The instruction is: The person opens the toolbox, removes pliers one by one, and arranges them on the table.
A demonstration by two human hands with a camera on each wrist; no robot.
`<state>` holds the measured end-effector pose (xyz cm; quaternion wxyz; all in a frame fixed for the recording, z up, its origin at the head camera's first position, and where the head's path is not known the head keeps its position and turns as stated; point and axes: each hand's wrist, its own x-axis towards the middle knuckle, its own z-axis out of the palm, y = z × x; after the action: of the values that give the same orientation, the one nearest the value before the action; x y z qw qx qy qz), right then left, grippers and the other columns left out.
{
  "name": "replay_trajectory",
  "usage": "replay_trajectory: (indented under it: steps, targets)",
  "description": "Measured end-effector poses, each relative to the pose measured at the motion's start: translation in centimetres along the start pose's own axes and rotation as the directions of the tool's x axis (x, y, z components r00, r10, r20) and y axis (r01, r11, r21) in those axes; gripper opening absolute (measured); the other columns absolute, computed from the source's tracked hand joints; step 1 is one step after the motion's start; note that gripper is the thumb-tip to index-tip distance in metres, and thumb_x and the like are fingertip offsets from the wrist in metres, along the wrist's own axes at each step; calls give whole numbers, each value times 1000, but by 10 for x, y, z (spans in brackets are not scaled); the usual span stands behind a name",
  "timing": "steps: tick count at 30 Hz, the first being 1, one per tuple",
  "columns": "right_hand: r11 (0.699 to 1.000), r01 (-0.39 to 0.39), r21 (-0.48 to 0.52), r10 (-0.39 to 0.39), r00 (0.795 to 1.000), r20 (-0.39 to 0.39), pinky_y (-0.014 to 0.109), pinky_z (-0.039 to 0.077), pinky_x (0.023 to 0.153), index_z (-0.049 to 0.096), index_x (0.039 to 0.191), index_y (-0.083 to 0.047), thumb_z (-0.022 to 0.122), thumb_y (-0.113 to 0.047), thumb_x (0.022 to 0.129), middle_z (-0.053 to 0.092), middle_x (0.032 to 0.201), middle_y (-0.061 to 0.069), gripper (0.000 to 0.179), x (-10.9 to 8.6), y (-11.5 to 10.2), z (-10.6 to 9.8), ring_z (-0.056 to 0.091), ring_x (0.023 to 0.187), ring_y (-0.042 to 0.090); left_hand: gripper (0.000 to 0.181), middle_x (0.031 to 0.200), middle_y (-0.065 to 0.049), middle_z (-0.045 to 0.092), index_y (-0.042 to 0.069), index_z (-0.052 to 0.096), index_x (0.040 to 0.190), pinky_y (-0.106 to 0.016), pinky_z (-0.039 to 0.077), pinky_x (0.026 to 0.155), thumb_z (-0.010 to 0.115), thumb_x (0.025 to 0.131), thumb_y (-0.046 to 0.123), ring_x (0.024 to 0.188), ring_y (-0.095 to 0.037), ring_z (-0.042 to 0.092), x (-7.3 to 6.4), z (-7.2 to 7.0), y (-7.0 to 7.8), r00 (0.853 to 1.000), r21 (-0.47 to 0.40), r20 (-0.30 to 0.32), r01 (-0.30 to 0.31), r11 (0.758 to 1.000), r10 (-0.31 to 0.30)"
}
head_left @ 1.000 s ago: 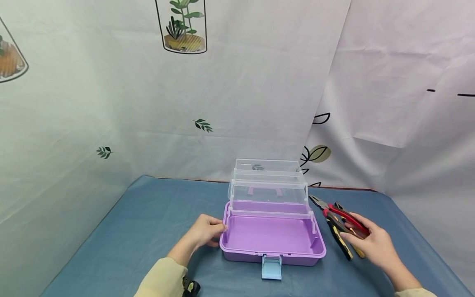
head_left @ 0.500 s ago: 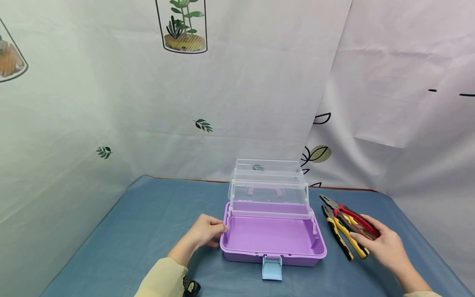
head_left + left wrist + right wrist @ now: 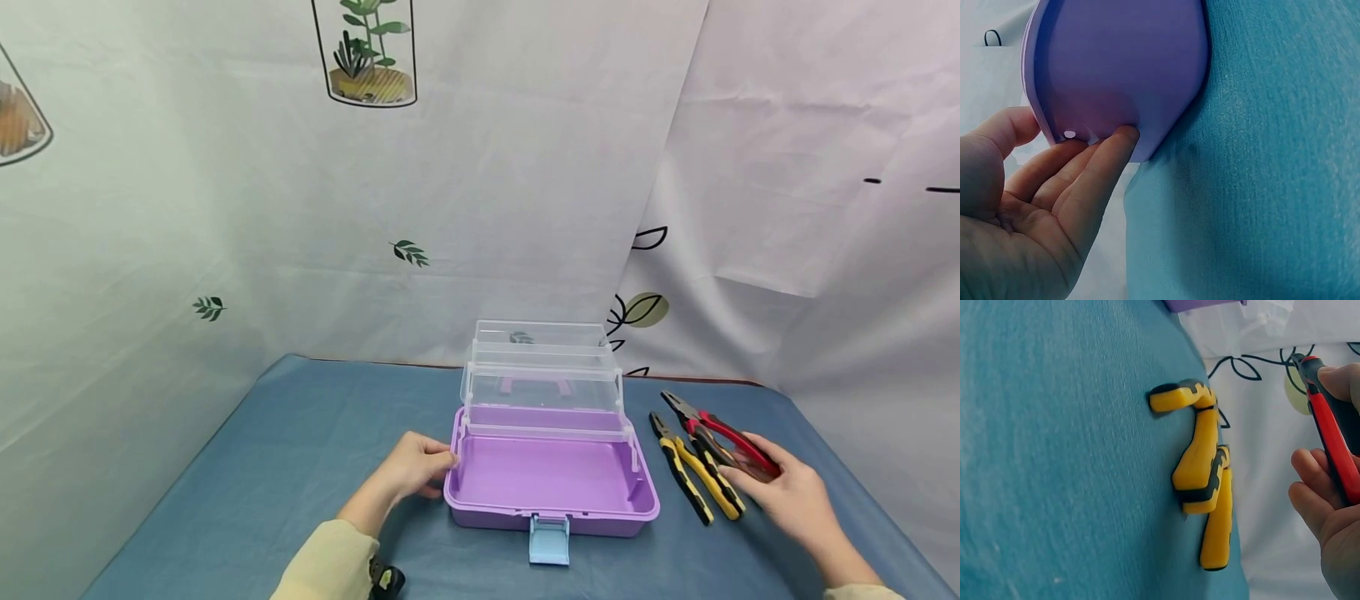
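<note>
My left hand (image 3: 416, 465) pinches the left rim of an open purple toolbox (image 3: 551, 523). In the left wrist view its thumb lies over the rim and its fingers press the outer wall (image 3: 1129, 62). Right of the box, my right hand (image 3: 791, 493) grips red-and-black pliers (image 3: 702, 418) by the handles, nose pointing away to the left. The right wrist view shows the red handle (image 3: 1332, 434) apart from the table. Beneath and left of it lie yellow-and-black pliers (image 3: 667, 440) and a second yellow-and-black pair (image 3: 723, 486), partly hidden by the held pliers.
Clear plastic trays (image 3: 547, 375) stand raised at the back of the toolbox. A light blue latch (image 3: 549, 542) hangs down its front. The blue-covered table (image 3: 300, 442) meets patterned white cloth (image 3: 487, 208) behind and at the sides.
My right hand has moved right with the red-and-black pliers, farther from the toolbox, uncovering more of the yellow-and-black pliers. The left hand and toolbox stay in place.
</note>
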<state>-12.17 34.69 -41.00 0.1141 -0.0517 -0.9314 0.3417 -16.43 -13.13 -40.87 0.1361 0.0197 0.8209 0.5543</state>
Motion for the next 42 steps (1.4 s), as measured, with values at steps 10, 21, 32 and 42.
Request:
replay_trajectory:
  steps: [10, 21, 32, 42]
  targets:
    - [999, -42, 0, 42, 999, -3, 23, 50, 51, 41, 136, 6, 72, -38, 82, 67, 107, 26, 77, 0, 8, -3, 50, 67, -18, 32, 96, -21, 71, -7, 68, 107, -36, 59, 58, 65, 83, 14, 79, -21, 70, 0, 0, 0, 1000, 4, 0, 0, 1000, 0]
    - [997, -71, -36, 71, 997, -6, 24, 48, 50, 42, 135, 8, 68, -42, 84, 66, 108, 28, 76, 4, 20, -6, 50, 64, -16, 31, 94, -20, 72, -7, 68, 107, -36, 59, 57, 65, 84, 14, 78, -20, 70, 0, 0, 0, 1000, 14, -4, -1, 1000, 1]
    - [993, -89, -73, 90, 996, 3, 24, 46, 50, 42, 133, 10, 67, -45, 84, 68, 105, 26, 78, 8, 30, -11, 48, 63, -15, 31, 95, -20, 71, -8, 67, 107, -36, 59, 58, 65, 84, 13, 79, -21, 70, 1, 0, 0, 1000, 14, -1, 0, 1000, 0]
    - [988, -124, -93, 127, 992, 27, 23, 47, 51, 39, 134, 13, 64, -49, 85, 66, 107, 28, 83, 14, 38, -15, 44, 63, -17, 31, 96, -20, 71, -7, 67, 108, -36, 60, 59, 65, 84, 13, 80, -22, 70, 1, -1, 1, 1000, 20, 2, 10, 1000, -10]
